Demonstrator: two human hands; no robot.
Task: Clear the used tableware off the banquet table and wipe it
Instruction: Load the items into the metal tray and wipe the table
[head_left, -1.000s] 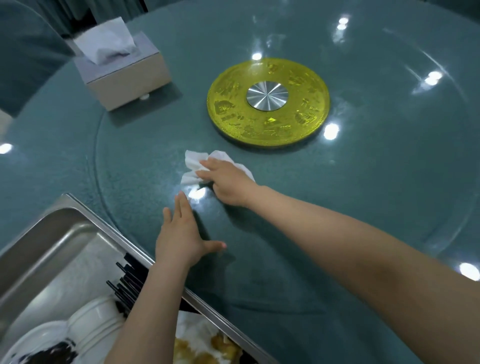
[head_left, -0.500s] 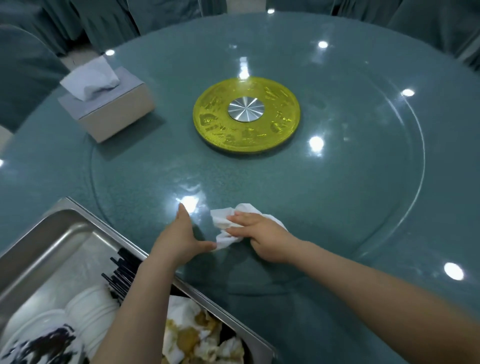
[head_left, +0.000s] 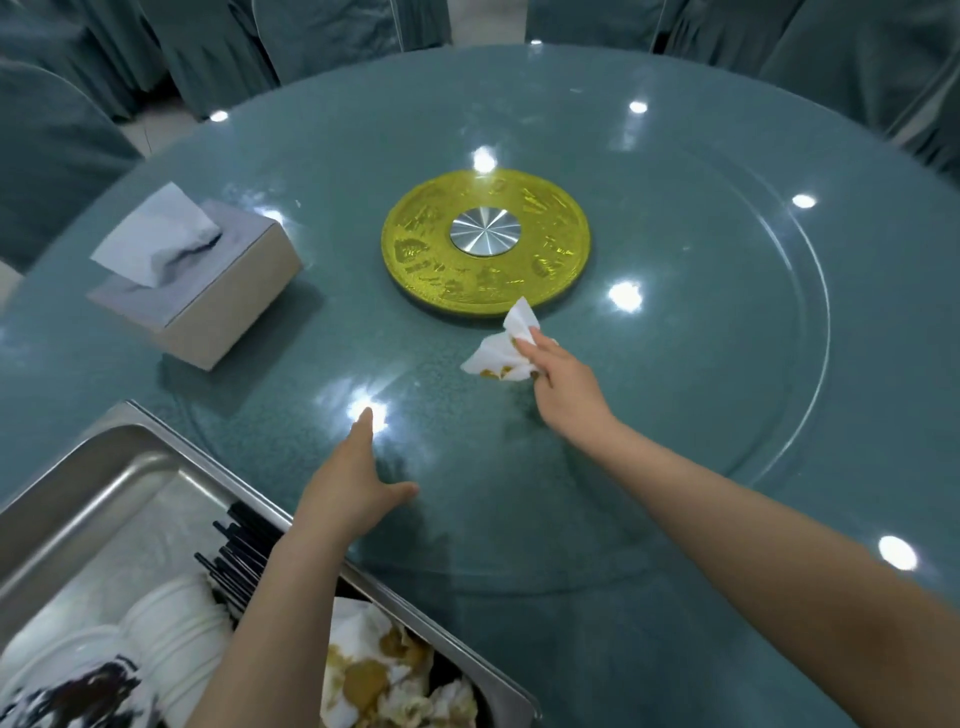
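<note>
A: Where do we stand, taking the gold disc (head_left: 485, 249) at the middle of the round table (head_left: 727, 364) as our landmark?

B: Our right hand (head_left: 563, 382) is just on the near side of the disc, a little to its right. Its fingers are curled around a crumpled white tissue (head_left: 501, 351), which carries yellow-brown stains along its lower edge. One corner of the tissue sticks up and overlaps the disc's near rim as we see it; whether it touches we cannot tell.

A: And our left hand (head_left: 348, 493)?

B: Well nearer to us than the disc and to its left. It holds nothing: the fingers are straight and together, the thumb spread out to the right, the palm facing down on or just over the glass.

A: Where is the used tableware?

B: In the steel tray (head_left: 104, 467) at the near left edge, far from the disc. We see stacked white bowls (head_left: 171, 623), black chopsticks (head_left: 239, 551) and soiled tissues (head_left: 374, 670) with yellow stains in it. Our left forearm crosses over the tray's right rim.

A: Anything else near the disc?

B: A tissue box (head_left: 228, 296) stands to its left, well apart from it, with a sheet pulled up from the top. A silver hub (head_left: 484, 231) sits in the disc's centre. Beyond the disc, covered chairs (head_left: 322, 36) ring the far side of the table.
</note>
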